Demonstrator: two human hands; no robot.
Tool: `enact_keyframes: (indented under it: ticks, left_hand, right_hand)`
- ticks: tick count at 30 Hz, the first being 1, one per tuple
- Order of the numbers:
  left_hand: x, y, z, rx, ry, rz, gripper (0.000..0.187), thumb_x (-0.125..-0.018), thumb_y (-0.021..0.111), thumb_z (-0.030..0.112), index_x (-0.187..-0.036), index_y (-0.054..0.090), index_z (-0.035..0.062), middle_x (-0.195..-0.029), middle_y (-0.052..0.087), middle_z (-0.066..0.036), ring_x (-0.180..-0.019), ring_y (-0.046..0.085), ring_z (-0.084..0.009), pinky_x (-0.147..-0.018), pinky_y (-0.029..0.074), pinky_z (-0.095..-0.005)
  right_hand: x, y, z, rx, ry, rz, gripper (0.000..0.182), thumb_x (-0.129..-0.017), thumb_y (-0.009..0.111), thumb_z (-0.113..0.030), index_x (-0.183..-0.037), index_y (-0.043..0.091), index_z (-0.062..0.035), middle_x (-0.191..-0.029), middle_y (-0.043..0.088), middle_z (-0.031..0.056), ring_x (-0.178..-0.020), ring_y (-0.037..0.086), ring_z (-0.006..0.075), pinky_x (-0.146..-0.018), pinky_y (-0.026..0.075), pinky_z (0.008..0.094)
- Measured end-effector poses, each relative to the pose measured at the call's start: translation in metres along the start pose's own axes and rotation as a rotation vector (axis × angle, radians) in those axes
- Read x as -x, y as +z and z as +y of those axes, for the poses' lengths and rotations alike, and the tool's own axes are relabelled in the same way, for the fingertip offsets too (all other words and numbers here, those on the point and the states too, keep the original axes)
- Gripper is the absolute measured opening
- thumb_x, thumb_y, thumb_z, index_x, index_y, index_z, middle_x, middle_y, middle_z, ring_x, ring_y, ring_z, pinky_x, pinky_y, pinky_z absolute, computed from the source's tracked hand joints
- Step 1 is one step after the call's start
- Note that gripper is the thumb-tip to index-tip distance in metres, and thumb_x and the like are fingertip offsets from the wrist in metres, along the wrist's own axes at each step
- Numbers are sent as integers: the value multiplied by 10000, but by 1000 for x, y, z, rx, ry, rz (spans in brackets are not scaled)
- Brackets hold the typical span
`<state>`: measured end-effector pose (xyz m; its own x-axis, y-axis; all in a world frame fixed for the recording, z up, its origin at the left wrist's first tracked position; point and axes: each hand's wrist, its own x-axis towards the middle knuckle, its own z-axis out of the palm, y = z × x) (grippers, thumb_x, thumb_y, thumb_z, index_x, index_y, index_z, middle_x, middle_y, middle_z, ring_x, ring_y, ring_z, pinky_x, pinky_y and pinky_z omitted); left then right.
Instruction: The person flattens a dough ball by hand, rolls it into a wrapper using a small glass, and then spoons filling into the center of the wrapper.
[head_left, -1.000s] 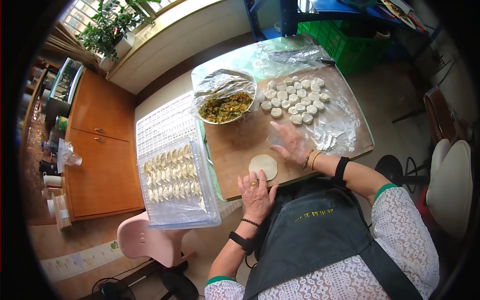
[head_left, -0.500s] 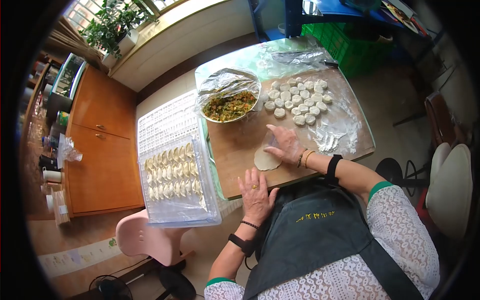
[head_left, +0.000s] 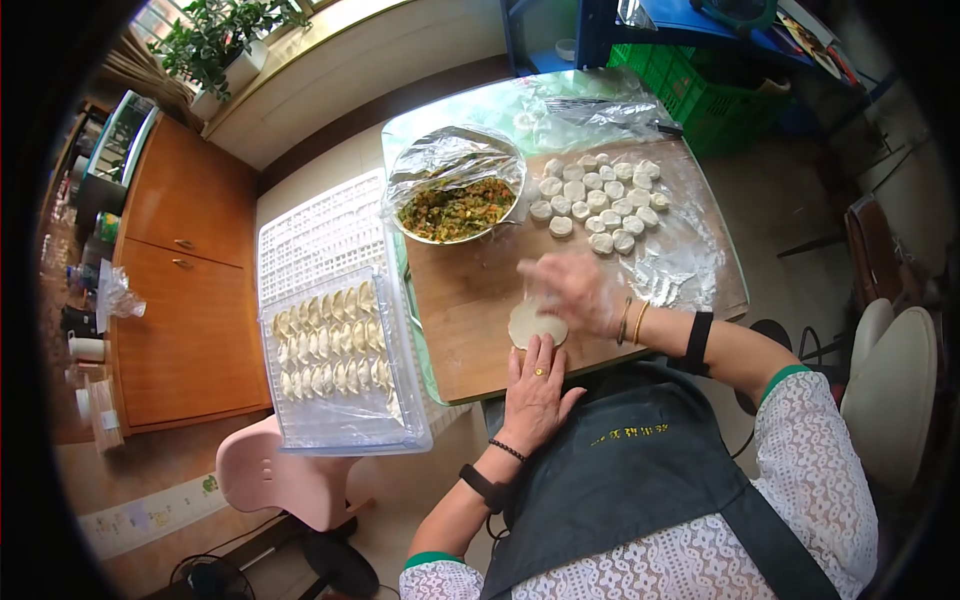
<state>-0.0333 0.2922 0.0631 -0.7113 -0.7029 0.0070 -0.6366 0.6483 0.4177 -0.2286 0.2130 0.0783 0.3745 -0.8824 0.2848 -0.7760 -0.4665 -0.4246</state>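
Note:
A thin round dough wrapper [head_left: 536, 328] lies on the wooden board [head_left: 470, 345] near its front edge. My left hand [head_left: 537, 395], with a gold ring, lies flat, its fingertips touching the wrapper's near edge. My right hand [head_left: 578, 292] is just above and right of the wrapper and partly covers it. Motion blurs its fingers, so I cannot make out whether anything is in them. Beyond it on the board are several small floured dough pieces [head_left: 597, 200]. A bowl of chopped filling [head_left: 455, 210], partly covered with clear plastic, stands at the board's far left.
Loose flour [head_left: 675, 275] covers the board's right side. To the left, a clear-lined tray [head_left: 340, 435] holds rows of folded dumplings [head_left: 330, 347], with a pink chair [head_left: 270, 465] below it. A plastic bag [head_left: 605, 115] lies at the table's back, before a green crate [head_left: 685, 100].
My left hand has moved right and forward onto the wrapper's near edge. My right hand has lifted from the wrapper and is blurred, uncovering more of it. The view has shifted slightly.

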Motion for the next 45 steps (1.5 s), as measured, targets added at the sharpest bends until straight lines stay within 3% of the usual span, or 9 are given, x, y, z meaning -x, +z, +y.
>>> enact_keyframes:
  ticks: [5,10,13,23,29,35,40,43,45]
  left_hand:
    - [0,2,-5,-51,16,-48,674,-858,568,471,-1339,440,16,-1445,349,-174,-1380,264,-323,-1111,189,-544]
    - [2,2,-6,-21,19,-9,659,-848,596,444,-1336,444,28,-1457,347,-164,-1387,267,-319,-1113,174,-545]
    - [2,3,-5,-43,17,4,656,-841,606,443,-1324,452,27,-1457,347,-165,-1381,276,-318,-1114,172,-544]
    - [-1,0,-3,111,28,186,609,-792,703,305,-1279,486,13,-1391,411,-219,-1305,374,-366,-1084,257,-537]
    - [-3,-7,1,-4,21,198,575,-797,695,302,-1260,508,17,-1365,434,-219,-1288,383,-383,-1081,258,-547]
    - [-11,-8,-4,102,-46,136,483,-805,680,266,-1194,545,12,-1297,485,-196,-1242,418,-382,-1066,274,-558]
    - [-31,-16,-22,219,-106,289,418,-806,685,206,-1134,554,-18,-1208,523,-242,-1131,484,-390,-987,375,-486]
    - [-36,-32,-33,298,-173,340,391,-809,682,194,-1113,565,-22,-1164,552,-234,-1090,512,-391,-952,409,-459]
    - [-35,-47,-39,453,-303,359,329,-845,658,190,-1076,586,-34,-1033,618,-202,-967,589,-347,-861,469,-392]
  right_hand:
    - [19,43,-24,163,-44,-56,664,-726,696,-327,-1311,463,-116,-1084,544,75,-1004,530,237,-868,376,414]
    - [-19,38,0,173,196,-75,808,-763,629,-609,-1287,433,-26,-1108,528,143,-1036,498,294,-902,353,420]
    - [-24,38,15,86,208,30,841,-730,653,-620,-1283,432,-26,-1125,526,149,-1060,493,303,-907,350,427]
    - [-6,12,29,-175,234,176,661,-805,690,-419,-1272,426,-33,-1117,558,199,-993,582,357,-814,475,404]
    - [44,-92,60,136,341,-115,583,-729,757,-400,-1071,464,-29,-892,611,182,-869,627,356,-737,501,422]
    - [56,-154,107,565,581,-513,452,-683,781,-329,-977,585,-46,-941,658,158,-932,646,312,-794,513,398]
    - [21,-140,129,659,694,-832,252,-732,653,-242,-950,719,-131,-1051,689,104,-1005,652,265,-820,509,376]
    - [18,-125,136,768,615,-873,271,-720,672,-268,-947,716,-127,-1025,690,93,-963,651,259,-808,480,395]
    - [23,-128,123,697,382,-603,204,-748,662,-249,-891,689,-107,-925,671,76,-877,625,253,-776,441,396]
